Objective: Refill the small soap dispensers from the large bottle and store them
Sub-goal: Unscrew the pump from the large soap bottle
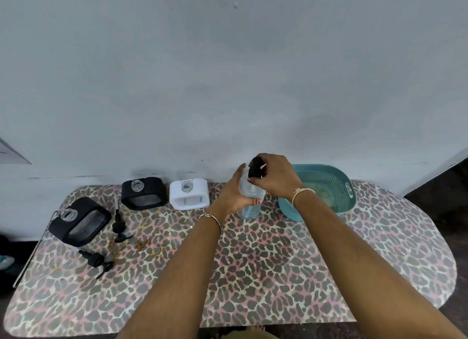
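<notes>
A large clear bottle (250, 202) with pale blue liquid stands upright at the back of the table. My left hand (234, 194) grips its body from the left. My right hand (274, 178) is curled round the black pump cap (254, 167) on top of it. Three small dispensers stand to the left with open necks: a white one (189, 194), a black one (143, 193) and a tilted black one (79, 221). Two black pump heads (118, 226) (97, 261) lie loose on the table near them.
A teal perforated basket (326, 184) sits right behind my right wrist, against the wall. The leopard-print table (253, 262) has yellowish smears (143, 245) left of centre. A metal rail (30, 257) runs along the table's left edge.
</notes>
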Available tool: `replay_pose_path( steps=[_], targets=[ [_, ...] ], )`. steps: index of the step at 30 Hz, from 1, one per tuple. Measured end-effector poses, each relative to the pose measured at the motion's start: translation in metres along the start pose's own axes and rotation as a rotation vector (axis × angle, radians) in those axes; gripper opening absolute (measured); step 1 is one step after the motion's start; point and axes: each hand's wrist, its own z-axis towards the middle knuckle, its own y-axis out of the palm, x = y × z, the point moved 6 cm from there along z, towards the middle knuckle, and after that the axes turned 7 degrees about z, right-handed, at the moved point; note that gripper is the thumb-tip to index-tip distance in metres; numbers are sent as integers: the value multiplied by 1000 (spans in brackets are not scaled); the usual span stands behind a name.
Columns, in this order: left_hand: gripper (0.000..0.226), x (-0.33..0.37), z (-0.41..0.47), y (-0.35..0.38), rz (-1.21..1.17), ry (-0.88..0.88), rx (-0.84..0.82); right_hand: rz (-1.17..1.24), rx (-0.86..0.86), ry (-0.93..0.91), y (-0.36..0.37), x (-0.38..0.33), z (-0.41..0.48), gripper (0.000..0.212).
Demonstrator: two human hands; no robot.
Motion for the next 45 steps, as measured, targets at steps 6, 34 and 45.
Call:
replay_pose_path(
  steps=[6, 34, 45],
  targets=[
    [110, 3, -2, -1, 40, -10, -1, 48, -1, -55, -7, -6, -2, 34],
    [95, 25, -30, -19, 130, -62, 169, 99, 500, -258, -126, -87, -44, 62],
    [63, 29, -54, -21, 171, -16, 147, 188, 825, -97, -144, -69, -99, 55]
  ],
)
